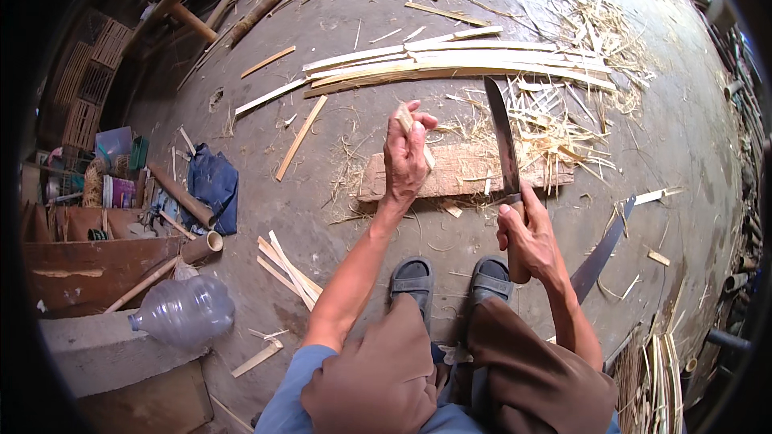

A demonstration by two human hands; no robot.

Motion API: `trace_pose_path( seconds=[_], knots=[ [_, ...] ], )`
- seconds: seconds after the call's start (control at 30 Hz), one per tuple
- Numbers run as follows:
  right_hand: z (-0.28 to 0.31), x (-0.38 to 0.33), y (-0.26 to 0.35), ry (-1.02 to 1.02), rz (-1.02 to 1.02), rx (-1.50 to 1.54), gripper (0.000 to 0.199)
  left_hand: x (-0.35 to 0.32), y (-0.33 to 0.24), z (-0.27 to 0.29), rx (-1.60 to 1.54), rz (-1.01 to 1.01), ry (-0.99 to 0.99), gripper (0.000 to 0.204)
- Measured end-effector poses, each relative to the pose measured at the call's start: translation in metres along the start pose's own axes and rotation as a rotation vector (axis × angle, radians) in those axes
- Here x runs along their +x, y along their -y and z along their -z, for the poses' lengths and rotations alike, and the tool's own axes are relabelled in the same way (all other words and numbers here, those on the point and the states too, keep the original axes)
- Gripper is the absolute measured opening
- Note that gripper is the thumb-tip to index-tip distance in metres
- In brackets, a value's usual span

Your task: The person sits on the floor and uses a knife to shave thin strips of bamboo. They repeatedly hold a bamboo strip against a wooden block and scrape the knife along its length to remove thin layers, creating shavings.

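My left hand (406, 153) is closed round a short strip of pale split bamboo (404, 119), which pokes out between thumb and fingers. A long knife (504, 133) with a dark blade and a wooden handle stands in my right hand (528, 237), its tip pointing away from me. The fingers wrap the handle, and the blade is apart from the strip. On the floor past my feet lies a thick wooden block (458, 173), partly covered by my left hand and by shavings (555, 124) at its right end.
A bundle of long bamboo strips (458, 60) lies across the floor beyond the block. To my right rests a handsaw (603, 253). A clear plastic bottle (185, 311), a blue bag (213, 189) and a wooden box (96, 269) stand left. More strips (659, 378) lie at lower right.
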State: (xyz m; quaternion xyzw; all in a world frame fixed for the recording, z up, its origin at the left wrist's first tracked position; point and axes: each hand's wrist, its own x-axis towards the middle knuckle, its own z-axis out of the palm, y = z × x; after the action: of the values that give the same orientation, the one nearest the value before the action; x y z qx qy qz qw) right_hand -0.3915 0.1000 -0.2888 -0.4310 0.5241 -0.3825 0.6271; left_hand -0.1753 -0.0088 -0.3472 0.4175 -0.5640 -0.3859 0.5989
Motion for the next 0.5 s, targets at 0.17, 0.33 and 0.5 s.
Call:
trace_pose_path(
  seconds=[0.17,0.33,0.5],
  knots=[
    [-0.014,-0.011,0.020,-0.059,0.138,0.031,0.067,-0.005,-0.003,-0.023,-0.282,-0.033,-0.028,0.041],
    [-0.009,-0.010,0.027,0.019,0.064,0.007,0.069,-0.011,0.006,-0.016,0.053,-0.055,0.030,0.031],
    [-0.016,-0.015,0.037,0.011,-0.002,0.086,0.063,-0.017,-0.002,-0.025,-0.065,-0.097,0.043,0.032]
  ],
)
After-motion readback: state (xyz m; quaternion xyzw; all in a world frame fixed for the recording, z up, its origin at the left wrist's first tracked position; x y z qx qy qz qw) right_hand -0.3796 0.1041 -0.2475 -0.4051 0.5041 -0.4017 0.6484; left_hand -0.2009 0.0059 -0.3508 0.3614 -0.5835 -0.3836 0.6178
